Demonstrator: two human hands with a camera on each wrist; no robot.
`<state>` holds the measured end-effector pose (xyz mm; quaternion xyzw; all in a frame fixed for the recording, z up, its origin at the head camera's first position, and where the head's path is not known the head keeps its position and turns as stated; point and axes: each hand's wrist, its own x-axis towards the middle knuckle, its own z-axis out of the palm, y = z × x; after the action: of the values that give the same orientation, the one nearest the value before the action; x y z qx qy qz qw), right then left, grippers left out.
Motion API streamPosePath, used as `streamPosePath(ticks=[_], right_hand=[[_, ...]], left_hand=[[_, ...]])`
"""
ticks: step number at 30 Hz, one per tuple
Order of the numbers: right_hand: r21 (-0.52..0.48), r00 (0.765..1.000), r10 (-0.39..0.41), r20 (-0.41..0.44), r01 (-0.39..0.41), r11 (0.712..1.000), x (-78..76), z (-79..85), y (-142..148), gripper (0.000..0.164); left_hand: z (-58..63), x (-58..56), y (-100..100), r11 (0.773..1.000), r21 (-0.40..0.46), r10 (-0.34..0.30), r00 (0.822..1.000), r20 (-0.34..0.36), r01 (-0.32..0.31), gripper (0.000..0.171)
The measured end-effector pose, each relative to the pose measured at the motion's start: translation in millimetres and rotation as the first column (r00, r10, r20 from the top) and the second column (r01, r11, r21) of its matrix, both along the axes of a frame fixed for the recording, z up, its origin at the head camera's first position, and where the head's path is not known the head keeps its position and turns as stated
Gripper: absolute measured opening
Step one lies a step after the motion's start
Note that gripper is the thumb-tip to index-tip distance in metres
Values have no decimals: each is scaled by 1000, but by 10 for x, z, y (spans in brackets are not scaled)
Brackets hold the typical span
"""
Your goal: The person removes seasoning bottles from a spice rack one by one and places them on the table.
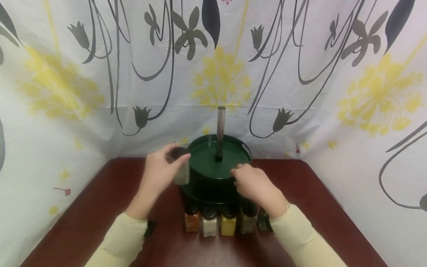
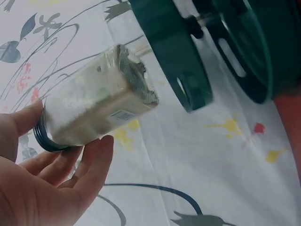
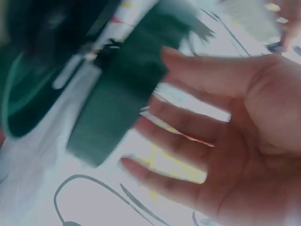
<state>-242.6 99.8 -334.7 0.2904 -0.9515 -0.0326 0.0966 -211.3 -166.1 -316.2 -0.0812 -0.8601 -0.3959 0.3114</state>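
My left hand (image 1: 161, 165) pinches a clear square spice jar (image 2: 96, 101) by its dark lid, thumb on one side and fingers on the other. Pale powder shows through the jar's side, and it hangs just left of a dark green two-tier round tray (image 1: 203, 138). At the tray's right front, my right hand (image 1: 257, 183) has its thumb and fingertips at the upper rim; in the right wrist view the thumb overlaps the green wall (image 3: 117, 99). A tall metallic post (image 1: 221, 129) rises from the middle of the upper tier.
Several dark-lidded jars line up before the tray, among them an orange one (image 1: 192, 221), a white one (image 1: 209, 225) and a yellow one (image 1: 228, 224). A small dark item (image 1: 150, 228) lies by my left sleeve. A patterned curtain (image 1: 213, 74) surrounds the reddish-brown table (image 1: 133, 185).
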Motion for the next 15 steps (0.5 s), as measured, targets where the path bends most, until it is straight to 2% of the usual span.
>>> streamPosePath(ticks=[3,8,15], right_hand=[[-7,999,24,-44,-25,1000,-65,-2,7,5],[-25,997,71,-35,-72,997,-105,-25,-24,8],[-32,989,139,-46,-140,990,-109,-60,-140,9]], left_hand=[[-43,121,-101,997,-56,53,999,8,-52,47],[-168,285,-223,990,-109,101,994,52,-94,49],[-387,331,-315,984,-154,110,983,147,-87,49]])
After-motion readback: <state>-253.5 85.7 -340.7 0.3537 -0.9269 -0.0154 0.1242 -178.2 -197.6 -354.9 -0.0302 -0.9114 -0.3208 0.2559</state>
